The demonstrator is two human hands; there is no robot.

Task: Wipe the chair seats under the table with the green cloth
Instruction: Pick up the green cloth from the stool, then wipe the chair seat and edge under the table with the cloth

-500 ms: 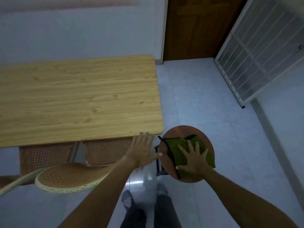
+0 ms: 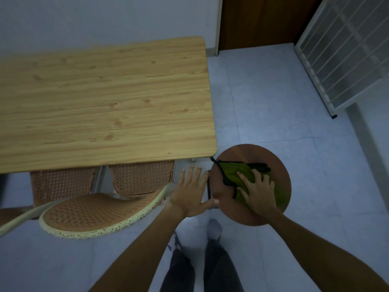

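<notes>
A round brown stool seat [image 2: 242,154] stands just off the near right corner of the wooden table [image 2: 105,102]. The green cloth [image 2: 233,175] with black edging lies spread on the seat. My right hand [image 2: 257,193] presses flat on the cloth with fingers spread. To the left of the stool, my left hand [image 2: 191,190] is open, its thumb touching the stool's left rim. A woven cane chair [image 2: 99,213] with a pale rim sits at the table's near edge, its seat [image 2: 143,178] partly under the tabletop.
My legs and feet [image 2: 213,228] stand on the pale tiled floor [image 2: 294,127] below the stool. A brown door [image 2: 259,20] is at the back. A white barred rack [image 2: 345,53] leans at the right wall.
My right hand has slid the cloth a little across the stool seat, and the cloth has bunched slightly. My left hand stays at the stool's left rim.
</notes>
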